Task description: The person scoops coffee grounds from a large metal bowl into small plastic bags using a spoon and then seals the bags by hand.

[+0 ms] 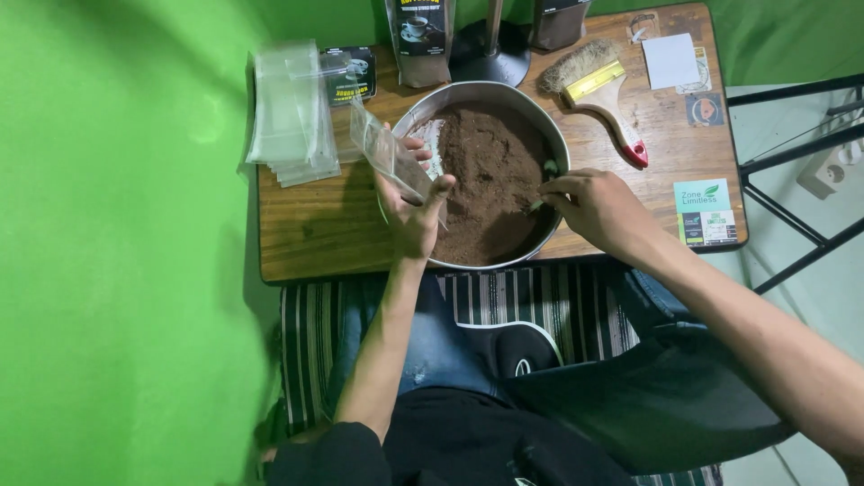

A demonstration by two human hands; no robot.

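Left hand [412, 209] is gripping a clear plastic pouch [389, 157], its long axis tilting toward upper left, at the left rim of the metal bowl [477, 90] of brown powder [490, 171]. Right hand [596, 209] is closing on a small scoop [545, 180], just right of the pouch. Dark packets [423, 40] are standing at top centre; a green-and-white card [704, 211] is lying at right.

Relative to the round metal basin [531, 112]:

- Behind it, at the far edge: a tall dark pouch [421, 40] with a cup picture; right of that, another dark pouch [556, 20], cut off by the frame.
- Far left: a stack of clear plastic sleeves [290, 112]; between stack and basin, a small dark packet [349, 74].
- At its left rim: one clear sleeve [389, 155], tilted.
- Far right: a white square label [670, 59], small round-printed stickers [705, 108], a green-and-white card [706, 211].
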